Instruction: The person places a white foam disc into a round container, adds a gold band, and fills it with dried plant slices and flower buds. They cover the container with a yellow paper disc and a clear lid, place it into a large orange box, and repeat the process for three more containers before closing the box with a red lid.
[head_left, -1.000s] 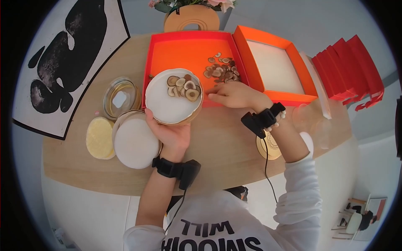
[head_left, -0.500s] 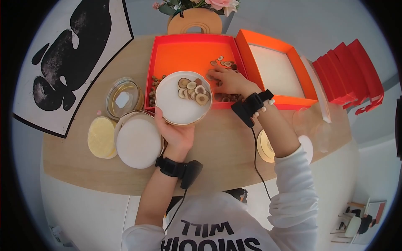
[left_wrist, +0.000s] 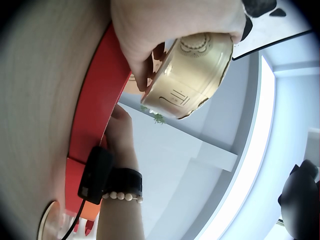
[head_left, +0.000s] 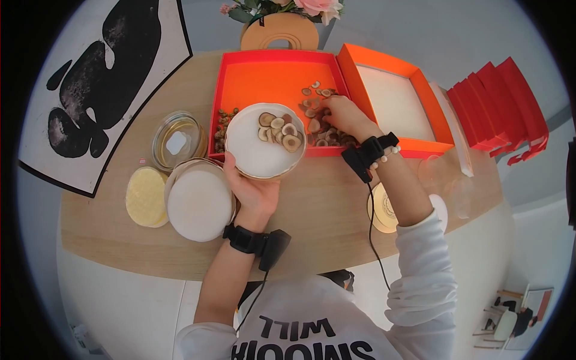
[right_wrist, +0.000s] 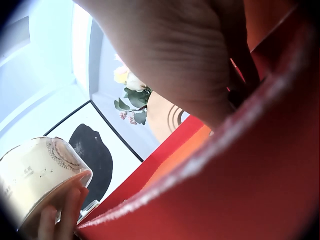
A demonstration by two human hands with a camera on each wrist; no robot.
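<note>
My left hand point(head_left: 255, 192) holds a round gold-coloured tub point(left_wrist: 187, 75), thumb at its side and fingers under its base. The tub's white inside point(head_left: 255, 150) faces up in the head view, with several dried round slices point(head_left: 279, 131), pale with brown rims, grouped toward its right. My right hand point(head_left: 351, 117) reaches into the right side of a shallow red box point(head_left: 258, 72) with an orange floor, fingertips down among a pile of similar dried slices point(head_left: 327, 137). In the right wrist view its fingertips are hidden behind the box wall point(right_wrist: 240, 165); I cannot tell whether they grip any slices.
Small brown lumps point(head_left: 222, 129) lie along the box's left side. Left of it stand a clear round container point(head_left: 174, 147), a white round tub point(head_left: 201, 201) and a yellow disc point(head_left: 146, 197). An orange box lid point(head_left: 441, 117) and red boxes point(head_left: 498, 108) stand right; a gold lid point(head_left: 382, 210) lies nearer.
My right hand has moved from the box's front edge into the slices, then slightly right with its fingers bending. The left hand has shifted the tub a little to the right.
</note>
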